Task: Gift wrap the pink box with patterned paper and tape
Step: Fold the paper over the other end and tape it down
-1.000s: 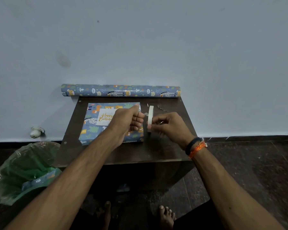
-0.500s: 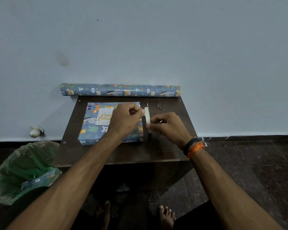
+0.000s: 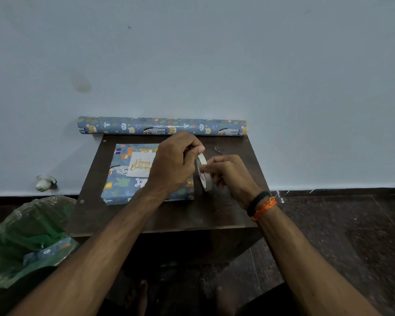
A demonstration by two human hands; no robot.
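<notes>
Green bin bag: on the floor, near left of the bench, a scrap of patterned paper inside.
Wrapped box: flat on the bench's left half, fully covered in blue animal-print paper; white "Happy Birthday" card on top.
Paper roll: along the bench's far edge, against the wall.
Left hand: above the box's right side, grip curled, fingertips pinching at the tape roll's upper rim.
Tape roll: upright on edge, just right of the box, between both hands.
Right hand: grip clamped on the tape roll's right side; black and orange bands at the wrist.
</notes>
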